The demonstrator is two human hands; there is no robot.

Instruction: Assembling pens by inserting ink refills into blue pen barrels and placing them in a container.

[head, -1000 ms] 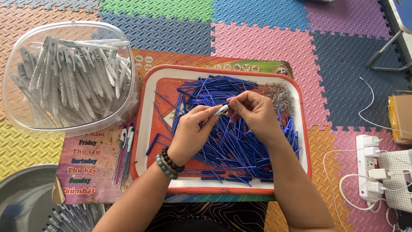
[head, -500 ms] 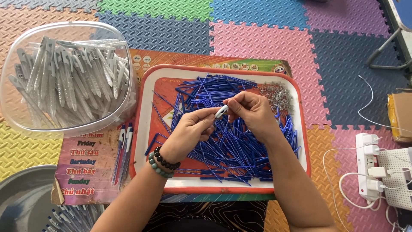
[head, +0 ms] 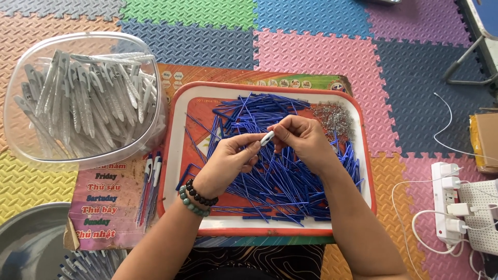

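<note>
Ideally, both the left hand (head: 228,161) and right hand (head: 303,140), pinching the small white pen barrel (head: 267,138) above the tray (head: 171,155), keep it level while seating the refill straight.

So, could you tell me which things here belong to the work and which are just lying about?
In use: left hand, right hand, white pen part, blue refills, tray, springs, tub of pen barrels.
Lying about: power strip, cardboard box.

There is one camera, on the person's head. It looks almost straight down at the tray (head: 176,155) on the floor mats (head: 321,52). It is close, so both forearms fill the bottom.
</note>
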